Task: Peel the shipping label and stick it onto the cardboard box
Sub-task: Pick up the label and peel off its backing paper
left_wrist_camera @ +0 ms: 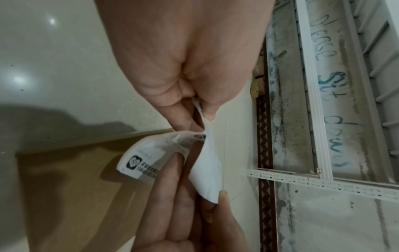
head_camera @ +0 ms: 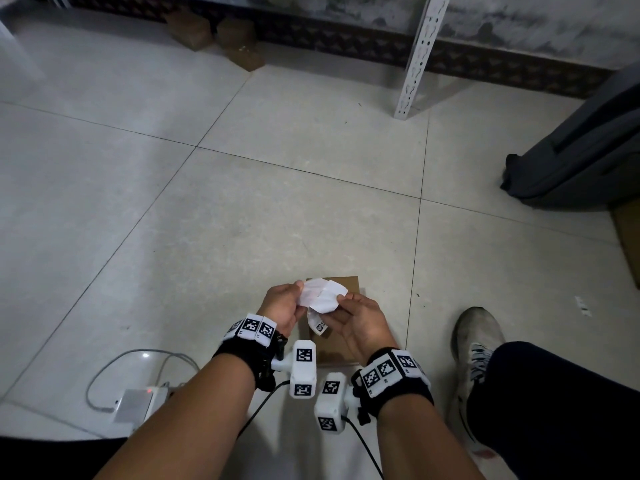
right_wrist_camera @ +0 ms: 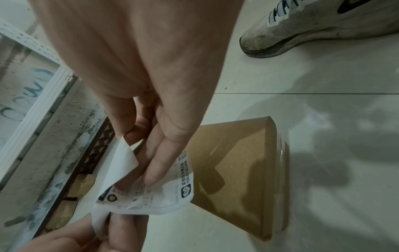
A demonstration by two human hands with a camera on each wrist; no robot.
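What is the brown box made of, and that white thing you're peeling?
The cardboard box looks like plain brown cardboard with a matte face; a shiny strip on its edge is probably clear tape. The shipping label looks like thin white paper: it curls and creases between the left hand and right hand, with black print on one side.

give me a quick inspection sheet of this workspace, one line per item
surface: pale tiled floor, no table in use
job's things: shipping label half peeled from its backing, held above the cardboard box, which lies flat on the floor
clutter: small boxes by the wall
grippers: left hand and right hand both pinch the label
cables: grey cable looped near a power adapter; black wrist leads
surroundings: white shelf post, dark bag, shoe
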